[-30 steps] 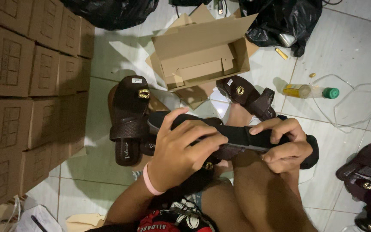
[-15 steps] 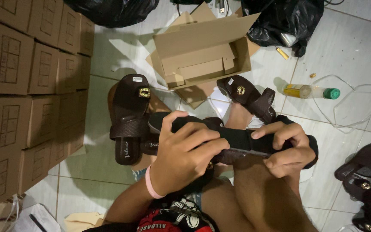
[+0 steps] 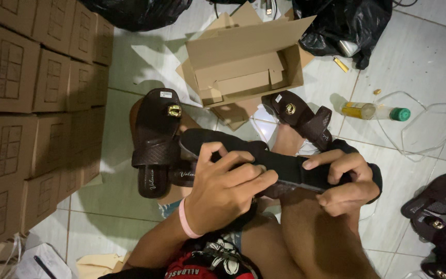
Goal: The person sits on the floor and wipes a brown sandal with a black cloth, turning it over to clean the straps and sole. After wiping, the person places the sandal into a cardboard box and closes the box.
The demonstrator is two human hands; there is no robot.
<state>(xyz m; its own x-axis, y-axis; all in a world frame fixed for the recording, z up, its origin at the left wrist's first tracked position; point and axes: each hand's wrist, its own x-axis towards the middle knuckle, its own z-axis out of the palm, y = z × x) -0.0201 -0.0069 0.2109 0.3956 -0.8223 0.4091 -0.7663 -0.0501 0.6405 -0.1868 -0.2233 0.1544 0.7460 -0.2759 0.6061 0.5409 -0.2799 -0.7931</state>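
Note:
Both hands hold a dark sandal (image 3: 285, 168) turned sole-up across my lap. My left hand (image 3: 228, 188), with a pink band at the wrist, grips its left half, fingers curled over the black sole. My right hand (image 3: 344, 181) clasps the right end, thumb on top. A dark brown sandal with a gold buckle (image 3: 157, 139) lies on the floor just left of my hands. Another brown sandal (image 3: 300, 116) lies beyond them, near an open cardboard box (image 3: 243, 59).
Stacked brown cartons (image 3: 32, 103) fill the left side. Black plastic bags (image 3: 344, 26) sit at the top. A yellow bottle with a green cap (image 3: 375, 111) and a white cord lie on the tiles at right. More dark sandals (image 3: 437, 206) lie at lower right.
My hands shifted slightly on the sandal's sole; my left fingers stretched further along it. Nothing else moved.

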